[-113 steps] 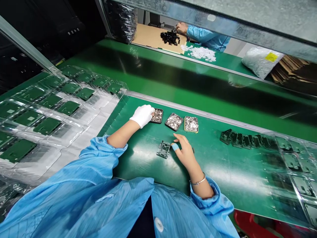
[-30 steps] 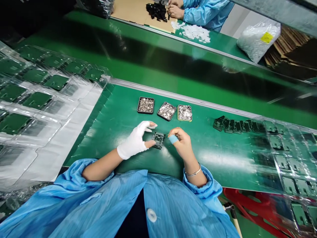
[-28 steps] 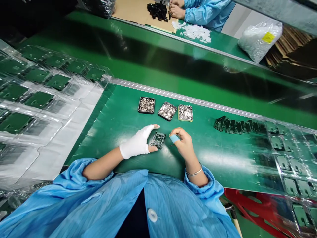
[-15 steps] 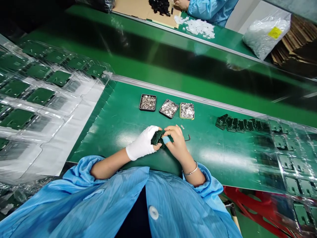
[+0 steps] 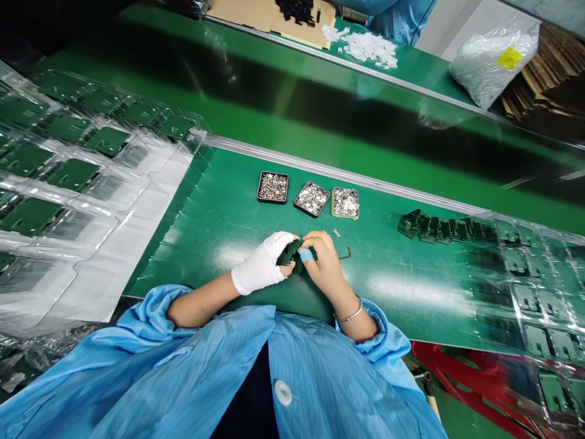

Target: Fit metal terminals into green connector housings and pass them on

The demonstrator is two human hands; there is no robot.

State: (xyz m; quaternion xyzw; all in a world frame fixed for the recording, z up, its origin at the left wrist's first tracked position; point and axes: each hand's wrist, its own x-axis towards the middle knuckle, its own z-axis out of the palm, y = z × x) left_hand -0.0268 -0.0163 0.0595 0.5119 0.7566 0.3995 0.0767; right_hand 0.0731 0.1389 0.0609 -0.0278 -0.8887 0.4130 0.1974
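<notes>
My left hand, in a white fingerless glove, is closed around a small dark green part above the green table. Blue tape wraps one finger of my right hand, whose fingertips pinch at the part's right edge; whether they also hold something tiny is hidden. Just right of the hands lie a black hex key and a small metal piece. Beyond them stand three small trays of metal pieces, the left, the middle and the right one.
A row of dark green parts lies at right, beside clear trays of green parts. More filled clear trays cover the left side. Past the metal rail, a person's blue sleeve shows near white pieces.
The green part has tilted slightly in my hands, and my right fingers have shifted a little along it. The other person's hand has gone out of view.
</notes>
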